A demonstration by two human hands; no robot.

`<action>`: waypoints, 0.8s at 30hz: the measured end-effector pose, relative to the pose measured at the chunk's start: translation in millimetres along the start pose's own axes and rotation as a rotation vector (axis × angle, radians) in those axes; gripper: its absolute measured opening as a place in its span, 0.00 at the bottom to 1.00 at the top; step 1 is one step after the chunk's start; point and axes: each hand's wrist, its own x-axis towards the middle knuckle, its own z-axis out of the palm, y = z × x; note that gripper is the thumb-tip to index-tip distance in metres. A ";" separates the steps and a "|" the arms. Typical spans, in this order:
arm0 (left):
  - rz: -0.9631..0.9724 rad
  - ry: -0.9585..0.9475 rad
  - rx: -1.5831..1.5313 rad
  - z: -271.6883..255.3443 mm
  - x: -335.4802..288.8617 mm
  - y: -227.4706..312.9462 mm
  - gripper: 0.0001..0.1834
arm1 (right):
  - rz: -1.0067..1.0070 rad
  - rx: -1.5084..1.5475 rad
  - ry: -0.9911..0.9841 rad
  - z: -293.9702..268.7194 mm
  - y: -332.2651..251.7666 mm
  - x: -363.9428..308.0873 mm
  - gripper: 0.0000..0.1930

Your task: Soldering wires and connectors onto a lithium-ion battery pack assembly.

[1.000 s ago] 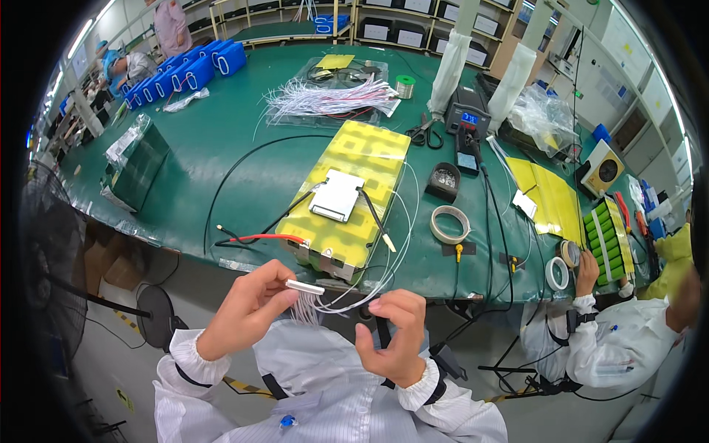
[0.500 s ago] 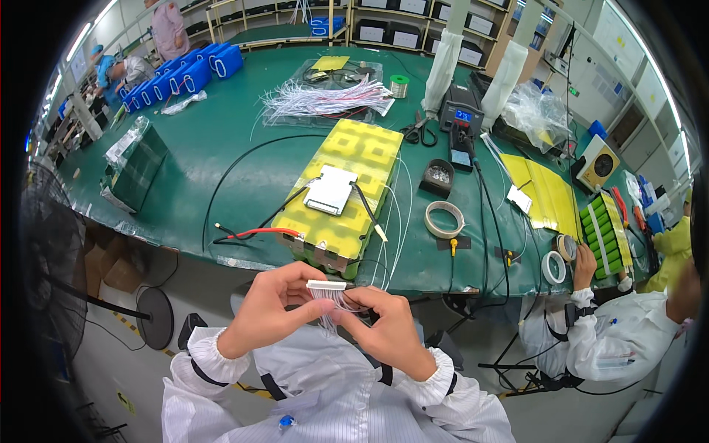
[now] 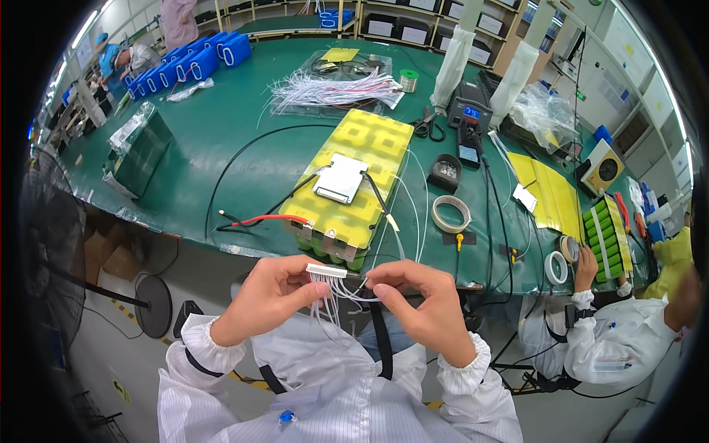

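A white multi-pin wire connector is pinched in my left hand, with many thin white wires hanging from it. To its right, my right hand is closed, thumb and forefinger together, on one or more of those wires, drawn out sideways. Just beyond both hands stands a yellow-wrapped battery pack with green cells along its near lower edge. On its top sits a white circuit module with black leads. A red cable runs from the pack's near left corner.
Behind the pack lies a bundle of white wires. Scissors, a soldering station and a tape roll lie to the right. Blue bins stand far left. At right, a co-worker's hand is beside another green-celled pack.
My right hand has moved right, away from the connector, pulling wire out sideways. The wires are now spread apart. My left hand still holds the connector. The view has shifted slightly.
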 end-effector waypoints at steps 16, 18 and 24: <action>-0.084 -0.017 0.037 -13.6 -6.9 2.7 0.07 | -0.080 -0.155 -0.132 21.2 4.6 10.6 0.07; -0.086 -0.010 0.059 -14.6 -6.2 -2.7 0.07 | -0.020 -0.132 -0.096 19.8 5.4 11.9 0.06; -0.041 -0.013 -0.180 -8.3 -5.1 -9.6 0.08 | 0.034 -0.134 -0.156 16.3 0.2 18.4 0.06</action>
